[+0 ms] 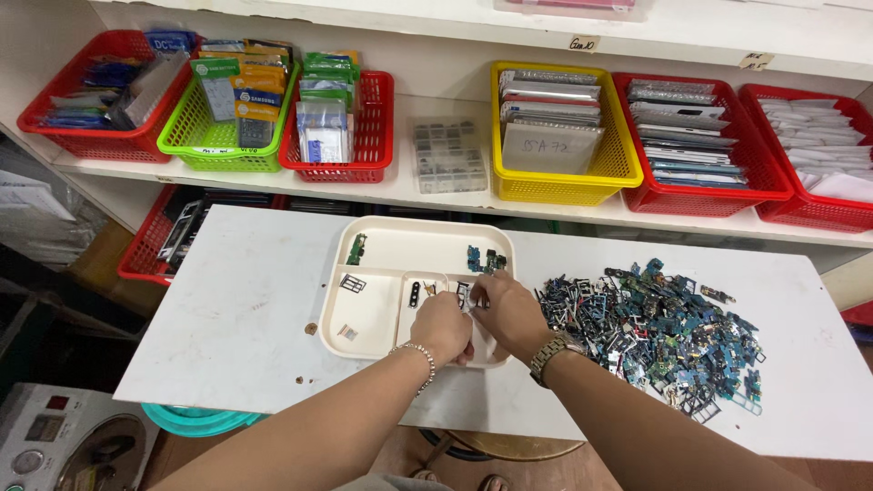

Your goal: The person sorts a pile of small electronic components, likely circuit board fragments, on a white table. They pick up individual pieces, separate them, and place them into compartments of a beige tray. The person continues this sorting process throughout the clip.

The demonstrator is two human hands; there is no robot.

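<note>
A cream sorting tray [393, 245] with several compartments sits on the white table [245, 318]. Small phone parts lie in it: a green board [356, 248], a dark frame [352, 283], blue-green boards [486, 261]. My left hand [443, 325], with a bead bracelet, and my right hand [509, 314], with a wristwatch, meet over the tray's near right compartment. Their fingertips pinch together at a small part [466, 298] that is too small to identify. A large pile of mixed phone parts [664, 332] lies right of the tray.
Behind the table, a shelf holds red [91, 136], green [195, 141] and yellow [618, 173] baskets of packaged parts and a clear parts box [447, 155]. A machine [55, 441] stands at lower left, and a teal basin [195, 421] shows under the table edge.
</note>
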